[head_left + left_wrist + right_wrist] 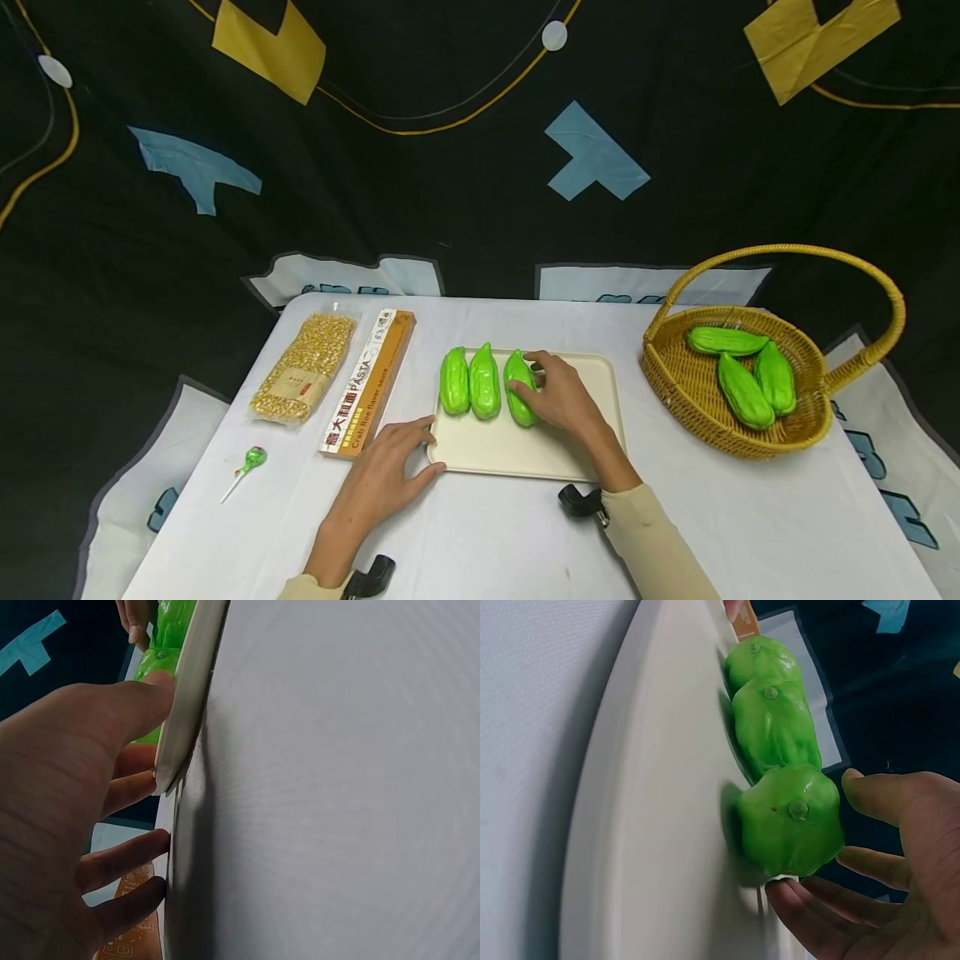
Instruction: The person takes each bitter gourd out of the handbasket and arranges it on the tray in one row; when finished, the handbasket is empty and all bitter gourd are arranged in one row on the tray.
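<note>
Three bright green bitter gourds lie on a cream tray (495,450): a left one (454,382), a middle one (484,383) and a right one (519,390), which stands slightly apart. My right hand (558,396) is around the right gourd, thumb on one side and fingers on the other. In the right wrist view, its thumb (877,796) looks just off the gourd's skin, and the fingers are loosely bent beside it. My left hand (386,475) rests at the tray's left edge with fingers spread; its thumb (146,705) touches the rim.
A wicker basket (667,417) with a tall handle stands at the right, holding three more gourds (744,392). Left of the tray lie a pasta box (369,383), a bag of corn kernels (307,367) and a green lollipop (255,457). Dark patterned cloth hangs behind the white table.
</note>
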`<state>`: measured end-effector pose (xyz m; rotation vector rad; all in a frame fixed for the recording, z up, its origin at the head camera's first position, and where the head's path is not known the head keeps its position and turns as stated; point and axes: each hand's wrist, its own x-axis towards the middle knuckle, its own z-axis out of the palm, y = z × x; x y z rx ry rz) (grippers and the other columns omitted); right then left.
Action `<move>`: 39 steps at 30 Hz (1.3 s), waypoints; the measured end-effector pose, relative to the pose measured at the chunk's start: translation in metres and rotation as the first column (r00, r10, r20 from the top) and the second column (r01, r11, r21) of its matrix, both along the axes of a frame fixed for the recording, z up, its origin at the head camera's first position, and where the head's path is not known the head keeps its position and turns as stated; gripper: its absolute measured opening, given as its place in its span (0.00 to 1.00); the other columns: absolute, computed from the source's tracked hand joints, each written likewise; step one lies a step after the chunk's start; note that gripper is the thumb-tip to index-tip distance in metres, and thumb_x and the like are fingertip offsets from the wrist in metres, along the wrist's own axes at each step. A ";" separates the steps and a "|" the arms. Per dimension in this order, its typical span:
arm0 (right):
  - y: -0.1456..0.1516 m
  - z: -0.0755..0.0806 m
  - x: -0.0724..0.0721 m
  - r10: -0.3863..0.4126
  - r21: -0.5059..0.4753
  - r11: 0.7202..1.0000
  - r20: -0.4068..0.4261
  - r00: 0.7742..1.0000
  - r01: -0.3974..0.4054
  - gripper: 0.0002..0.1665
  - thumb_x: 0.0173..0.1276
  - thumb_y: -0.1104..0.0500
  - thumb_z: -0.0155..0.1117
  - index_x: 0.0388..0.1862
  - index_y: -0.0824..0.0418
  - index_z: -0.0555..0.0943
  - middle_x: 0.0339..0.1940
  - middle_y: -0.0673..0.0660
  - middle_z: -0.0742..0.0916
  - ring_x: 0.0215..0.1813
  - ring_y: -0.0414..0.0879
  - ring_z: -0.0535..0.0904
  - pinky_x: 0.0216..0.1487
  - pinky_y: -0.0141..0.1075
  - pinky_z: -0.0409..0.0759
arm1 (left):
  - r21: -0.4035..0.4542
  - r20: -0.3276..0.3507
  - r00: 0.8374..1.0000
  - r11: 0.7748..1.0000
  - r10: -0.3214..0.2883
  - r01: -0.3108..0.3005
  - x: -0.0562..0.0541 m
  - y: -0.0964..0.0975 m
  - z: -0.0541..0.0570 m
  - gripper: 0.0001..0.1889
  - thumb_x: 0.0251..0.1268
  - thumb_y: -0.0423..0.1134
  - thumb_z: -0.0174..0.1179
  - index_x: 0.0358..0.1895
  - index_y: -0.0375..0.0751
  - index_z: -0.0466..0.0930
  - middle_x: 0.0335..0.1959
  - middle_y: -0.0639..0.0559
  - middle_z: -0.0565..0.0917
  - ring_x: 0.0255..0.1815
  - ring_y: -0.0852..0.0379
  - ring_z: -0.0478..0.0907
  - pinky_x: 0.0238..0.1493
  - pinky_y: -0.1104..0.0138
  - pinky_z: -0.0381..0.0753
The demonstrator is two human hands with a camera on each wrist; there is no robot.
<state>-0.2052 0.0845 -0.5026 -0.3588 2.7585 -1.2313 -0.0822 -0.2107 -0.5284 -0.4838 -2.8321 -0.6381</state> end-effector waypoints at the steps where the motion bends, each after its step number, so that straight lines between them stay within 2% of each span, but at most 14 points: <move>1: 0.001 0.001 0.000 -0.002 0.005 1.000 -0.001 1.000 0.002 0.37 0.74 0.47 0.75 0.75 0.61 0.76 0.68 0.64 0.85 0.61 0.58 0.88 0.60 0.52 0.89 | 0.002 0.001 1.000 1.000 -0.001 0.001 0.000 0.000 0.000 0.19 0.62 0.52 0.80 0.49 0.48 0.87 0.71 0.49 0.83 0.67 0.45 0.81 0.71 0.49 0.81; 8: 0.007 0.005 0.003 -0.011 0.021 1.000 -0.014 1.000 0.011 0.37 0.74 0.46 0.75 0.75 0.60 0.76 0.65 0.64 0.86 0.60 0.57 0.88 0.58 0.53 0.89 | -0.003 0.004 1.000 1.000 0.003 -0.003 0.000 0.000 -0.001 0.19 0.62 0.52 0.80 0.49 0.48 0.87 0.71 0.50 0.83 0.67 0.46 0.81 0.71 0.50 0.81; 21: 0.021 0.014 0.009 -0.032 -0.007 0.999 0.000 0.999 0.032 0.36 0.74 0.47 0.75 0.74 0.59 0.77 0.65 0.64 0.87 0.59 0.57 0.89 0.58 0.53 0.89 | -0.004 0.012 1.000 1.000 0.014 -0.014 0.001 -0.001 -0.002 0.19 0.61 0.52 0.81 0.49 0.48 0.87 0.71 0.50 0.83 0.68 0.45 0.81 0.71 0.49 0.81; 32: 0.037 0.023 0.015 -0.024 -0.022 0.999 -0.043 0.999 0.023 0.34 0.75 0.48 0.74 0.74 0.60 0.77 0.65 0.65 0.87 0.60 0.59 0.88 0.58 0.55 0.89 | -0.006 0.001 1.000 1.000 0.007 -0.007 0.000 -0.001 -0.003 0.19 0.61 0.52 0.80 0.49 0.48 0.87 0.71 0.50 0.83 0.67 0.45 0.81 0.71 0.49 0.81; 39: 0.049 0.029 0.018 -0.027 0.006 1.000 -0.105 0.994 0.028 0.32 0.74 0.49 0.75 0.72 0.59 0.79 0.64 0.64 0.87 0.58 0.59 0.89 0.56 0.55 0.90 | -0.004 -0.008 1.000 1.000 0.004 -0.004 -0.001 -0.001 -0.003 0.19 0.61 0.53 0.81 0.49 0.49 0.87 0.71 0.50 0.83 0.67 0.45 0.81 0.70 0.49 0.82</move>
